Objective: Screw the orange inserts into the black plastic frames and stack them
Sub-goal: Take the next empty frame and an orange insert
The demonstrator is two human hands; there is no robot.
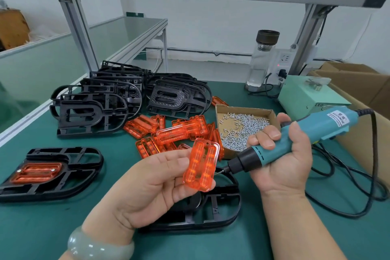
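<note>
**Insert in hand, open frame directly below**

The left hand (152, 183) was raised palm-up over the green bench mat (63, 228), and it pinched one orange insert (201, 164) between the thumb and the fingertips. The insert's long axis ran away from the person, tipped slightly to the right. The right hand (282, 154) was wrapped around the teal electric screwdriver (295, 137). The bit pointed down and to the left and ended just beside the insert's lower right edge; whether it touched could not be made out.

The black plastic frame (195, 201) to be filled lay flat on the mat right under both hands, partly hidden by the left palm, with its long axis crossing the bench from left to right. The left hand was the nearer one to it. In the finished frame (48, 188) at the far left, the fitted insert lay lengthwise across the frame. So the held piece would likely need about a quarter turn as it came straight down into its seat.

Loose orange inserts (179, 131) were heaped behind the hands, with the unfilled black frames (95, 110) further back. The cardboard tray of screws (242, 129) was just beyond the right hand. No screw could be seen on the bit.
</note>
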